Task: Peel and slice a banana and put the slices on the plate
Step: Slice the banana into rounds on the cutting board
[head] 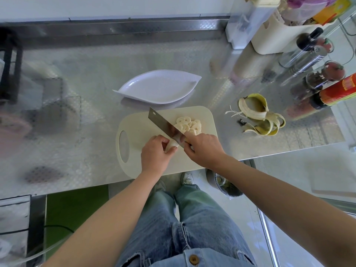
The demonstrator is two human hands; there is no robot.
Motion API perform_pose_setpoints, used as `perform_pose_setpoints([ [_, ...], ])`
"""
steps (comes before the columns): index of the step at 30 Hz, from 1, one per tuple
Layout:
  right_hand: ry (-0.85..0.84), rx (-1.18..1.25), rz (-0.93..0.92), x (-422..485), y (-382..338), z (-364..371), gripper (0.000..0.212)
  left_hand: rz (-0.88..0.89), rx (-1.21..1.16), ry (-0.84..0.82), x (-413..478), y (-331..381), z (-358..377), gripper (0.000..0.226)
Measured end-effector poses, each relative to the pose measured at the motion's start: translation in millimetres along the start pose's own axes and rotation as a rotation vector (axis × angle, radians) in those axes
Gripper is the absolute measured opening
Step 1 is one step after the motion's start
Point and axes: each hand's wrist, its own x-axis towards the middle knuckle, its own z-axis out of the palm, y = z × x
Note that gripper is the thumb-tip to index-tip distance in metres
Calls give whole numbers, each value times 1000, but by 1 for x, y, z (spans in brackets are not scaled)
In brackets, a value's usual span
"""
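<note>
On the cream cutting board (138,120), my left hand (155,154) grips the short remaining stub of peeled banana (172,145). My right hand (203,147) holds the handle of a broad cleaver (163,123), whose blade lies against the stub's cut end. Several banana slices (189,125) are piled on the board to the right of the blade. The white leaf-shaped plate (159,86) stands just beyond the board and has nothing on it.
The banana peel (260,116) lies on the metal counter to the right of the board. Bottles, jars and a white container crowd the back right corner. The counter's front edge runs just under the board, with my legs below.
</note>
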Motion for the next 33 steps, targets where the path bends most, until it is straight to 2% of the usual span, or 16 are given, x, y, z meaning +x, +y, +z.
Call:
perform_pose_setpoints([
  [10,-46,-5,18,3,0,10,19,9,-1,15,-2,0,0,27],
  [15,34,46,51,3,-2,-1,17,26,-23,39,-4,-4,2,36],
  [27,-13,35,12,-1,-3,-9,17,19,-16,19,-2,-6,0,22],
  [33,50,56,27,2,-3,-10,21,16,-6,22,-1,-7,1,24],
])
